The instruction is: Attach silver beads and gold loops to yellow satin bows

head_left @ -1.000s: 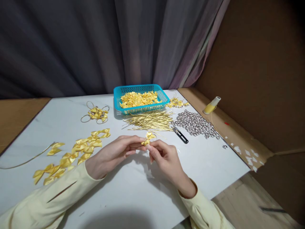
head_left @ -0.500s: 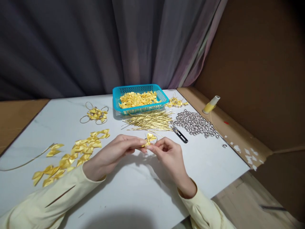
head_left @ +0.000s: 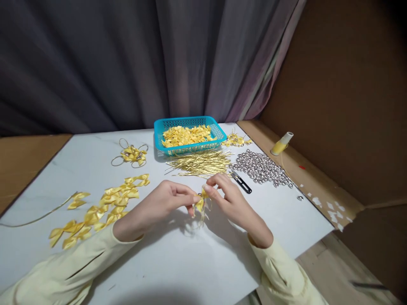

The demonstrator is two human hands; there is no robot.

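Between my two hands, above the white tabletop (head_left: 178, 271), is a yellow ribbon bow (head_left: 200, 205) with thin cord hanging below it. The fingertips of my left hand (head_left: 170, 198) pinch the bow from the left. My right hand (head_left: 224, 191) has its thumb and index finger closed on the bow's upper right part. A small shiny bead seems to sit at the bow's middle, partly hidden by the fingers. Just beyond the hands lies a pile of gold cords (head_left: 200, 163). Black thread snips (head_left: 241, 183) rest close to my right hand.
A blue basket (head_left: 156, 137) of yellow bows stands at the back. Silver beads (head_left: 262, 167) are heaped at right, near a yellow thread spool (head_left: 281, 144). Loose bows (head_left: 93, 214) lie at left, below a cluster of corded bows (head_left: 133, 155). Another cluster (head_left: 235, 139) is behind right.
The bow has turned and dropped lower, its cord now hanging down. My right hand has shifted its grip to the bow's upper right. The view has moved slightly.
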